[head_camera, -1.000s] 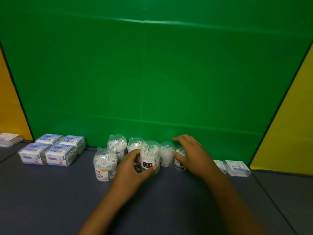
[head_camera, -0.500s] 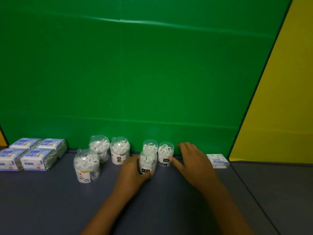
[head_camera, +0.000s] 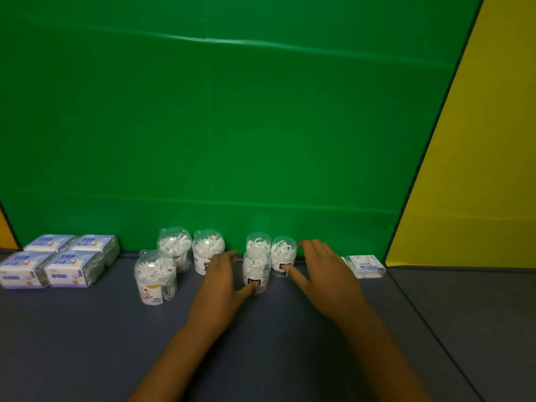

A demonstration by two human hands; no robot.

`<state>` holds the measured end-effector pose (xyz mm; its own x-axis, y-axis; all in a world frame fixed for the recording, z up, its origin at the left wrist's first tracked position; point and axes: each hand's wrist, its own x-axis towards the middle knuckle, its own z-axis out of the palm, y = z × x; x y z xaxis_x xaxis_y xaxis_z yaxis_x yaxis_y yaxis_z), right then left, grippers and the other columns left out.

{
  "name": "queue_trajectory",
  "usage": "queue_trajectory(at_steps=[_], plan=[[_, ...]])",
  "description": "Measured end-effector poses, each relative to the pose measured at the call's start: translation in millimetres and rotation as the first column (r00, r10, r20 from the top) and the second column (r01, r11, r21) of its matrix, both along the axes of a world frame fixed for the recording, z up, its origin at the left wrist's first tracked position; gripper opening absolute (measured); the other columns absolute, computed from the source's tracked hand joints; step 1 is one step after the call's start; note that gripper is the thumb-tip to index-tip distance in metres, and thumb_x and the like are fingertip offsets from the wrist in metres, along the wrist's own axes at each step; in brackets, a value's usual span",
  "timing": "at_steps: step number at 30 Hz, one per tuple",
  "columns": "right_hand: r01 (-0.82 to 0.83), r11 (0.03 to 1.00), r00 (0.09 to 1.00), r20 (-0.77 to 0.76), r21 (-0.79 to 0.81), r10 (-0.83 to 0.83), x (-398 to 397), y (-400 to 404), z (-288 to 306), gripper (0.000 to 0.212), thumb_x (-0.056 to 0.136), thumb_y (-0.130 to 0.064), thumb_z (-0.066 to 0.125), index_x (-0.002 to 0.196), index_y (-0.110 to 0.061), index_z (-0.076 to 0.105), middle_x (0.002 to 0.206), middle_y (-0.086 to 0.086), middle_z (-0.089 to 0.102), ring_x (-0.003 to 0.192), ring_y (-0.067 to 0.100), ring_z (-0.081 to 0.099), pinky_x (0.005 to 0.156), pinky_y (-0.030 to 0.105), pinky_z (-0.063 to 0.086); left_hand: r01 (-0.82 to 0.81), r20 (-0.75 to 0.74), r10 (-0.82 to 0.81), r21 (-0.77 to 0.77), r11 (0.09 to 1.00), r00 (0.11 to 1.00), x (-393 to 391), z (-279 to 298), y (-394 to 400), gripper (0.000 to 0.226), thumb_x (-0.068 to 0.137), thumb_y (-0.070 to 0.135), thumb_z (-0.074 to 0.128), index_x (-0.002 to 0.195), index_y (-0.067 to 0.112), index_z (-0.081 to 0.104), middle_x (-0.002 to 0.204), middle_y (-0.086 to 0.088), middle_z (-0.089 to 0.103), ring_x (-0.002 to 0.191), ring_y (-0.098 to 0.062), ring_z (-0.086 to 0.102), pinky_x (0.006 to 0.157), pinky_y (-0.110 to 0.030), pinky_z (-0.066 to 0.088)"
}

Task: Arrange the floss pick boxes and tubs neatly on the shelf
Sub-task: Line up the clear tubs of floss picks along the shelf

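Green backdrop (head_camera: 232, 126) behind, yellow panel (head_camera: 478, 169) on the right, dark blue-grey shelf (head_camera: 87, 343) below.

Tubs: six clear tubs of white floss picks near the back edge. Left group of 3: front-left tub (head_camera: 155, 277) w/ a yellow-marked label, two behind it (head_camera: 174, 250) (head_camera: 208, 250). Right group of 3: front tub (head_camera: 255, 271) w/ a black label, two behind it (head_camera: 258, 242) (head_camera: 283, 255), all close together.

Left hand (head_camera: 220, 282): grip loose, thumb tip touching the front tub's lower label, fingers spread toward the tub behind on the left; not closed round anything.

Right hand (head_camera: 322, 274): grip released, fingers extended, thumb tip at the label of the rightmost tub.

Boxes: four blue-white floss pick boxes (head_camera: 58, 261) in a 2x2 block far left. One flat clear pack (head_camera: 366, 265) just right of the right hand, by the backdrop.
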<state>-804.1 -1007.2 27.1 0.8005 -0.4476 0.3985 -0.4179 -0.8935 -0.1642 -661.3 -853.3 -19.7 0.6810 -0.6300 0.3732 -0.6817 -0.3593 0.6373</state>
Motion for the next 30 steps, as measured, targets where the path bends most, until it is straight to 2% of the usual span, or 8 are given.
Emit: queue_trajectory(at_steps=[2,6,10,15,19,22,25,30], plan=[[0.000,1.000,1.000,0.003,-0.019,0.000,3.5,11.8,6.3,0.049,0.095,-0.055,0.045,0.131,-0.022,0.044,0.125,-0.002,0.051,0.114,0.017,0.048,0.093,0.032,0.042,-0.011,0.119,0.011,-0.001,1.000,0.993,0.3,15.9,18.5,0.070,0.080,0.041,0.072,0.137,0.016,0.039,0.132,-0.001,0.045,0.121,-0.016,0.046,0.099,-0.029,0.042],[-0.028,0.998,0.998,0.046,-0.057,0.031,17.6,48.0,21.2,0.051,0.095,-0.057,0.043,0.131,-0.021,0.044,0.124,-0.001,0.052,0.114,0.019,0.048,0.092,0.033,0.042,-0.029,0.325,0.021,0.019,0.999,0.945,10.0,51.9,69.6,0.054,0.083,0.044,0.066,0.129,0.021,0.047,0.125,0.000,0.047,0.113,-0.019,0.051,0.088,-0.032,0.047],[-0.074,0.995,0.995,0.062,-0.072,0.079,33.8,99.1,28.6,0.052,0.096,-0.056,0.044,0.133,-0.020,0.044,0.126,0.000,0.052,0.116,0.020,0.048,0.093,0.034,0.041,-0.165,0.441,0.088,0.140,0.976,0.893,25.1,70.0,139.8,0.059,0.084,0.052,0.060,0.131,0.019,0.048,0.123,-0.003,0.050,0.112,-0.023,0.052,0.091,-0.037,0.047],[-0.185,0.981,0.981,0.041,-0.055,0.188,59.7,174.3,29.6,0.050,0.096,-0.056,0.045,0.132,-0.021,0.045,0.125,-0.001,0.051,0.117,0.020,0.048,0.092,0.034,0.041,-0.321,0.428,0.188,0.263,0.910,0.884,41.3,68.2,239.5,0.062,0.086,0.057,0.054,0.132,0.016,0.046,0.126,-0.007,0.051,0.112,-0.026,0.051,0.088,-0.037,0.046],[-0.257,0.965,0.964,0.051,-0.053,0.260,84.4,235.9,31.2,0.054,0.095,-0.059,0.042,0.134,-0.021,0.043,0.129,0.000,0.051,0.119,0.021,0.047,0.095,0.036,0.043,-0.395,0.411,0.259,0.290,0.872,0.874,49.0,63.0,316.4,0.060,0.089,0.057,0.050,0.136,0.020,0.043,0.129,-0.004,0.048,0.114,-0.023,0.050,0.088,-0.034,0.047],[-0.311,0.949,0.949,0.039,-0.058,0.314,106.0,282.9,30.5,0.059,0.096,-0.061,0.038,0.137,-0.019,0.041,0.133,0.001,0.049,0.122,0.021,0.046,0.097,0.036,0.042,-0.448,0.399,0.319,0.289,0.846,0.860,53.2,61.6,372.8,0.058,0.089,0.056,0.051,0.134,0.021,0.043,0.127,-0.003,0.046,0.113,-0.022,0.051,0.088,-0.033,0.047],[-0.398,0.915,0.915,0.039,-0.071,0.401,131.5,331.3,31.0,0.054,0.096,-0.058,0.039,0.134,-0.020,0.042,0.130,0.000,0.050,0.119,0.021,0.046,0.093,0.035,0.041,-0.509,0.382,0.397,0.259,0.821,0.835,57.1,60.9,431.2,0.057,0.087,0.055,0.055,0.133,0.020,0.046,0.126,-0.002,0.047,0.113,-0.022,0.051,0.089,-0.036,0.048],[-0.527,0.848,0.847,0.043,-0.058,0.529,174.3,406.6,33.5,0.056,0.095,-0.061,0.038,0.134,-0.021,0.043,0.133,0.002,0.050,0.121,0.023,0.046,0.094,0.037,0.041,-0.633,0.376,0.531,0.238,0.736,0.759,63.7,60.6,514.9,0.058,0.086,0.056,0.055,0.131,0.020,0.048,0.126,-0.002,0.049,0.113,-0.022,0.052,0.088,-0.037,0.048]])
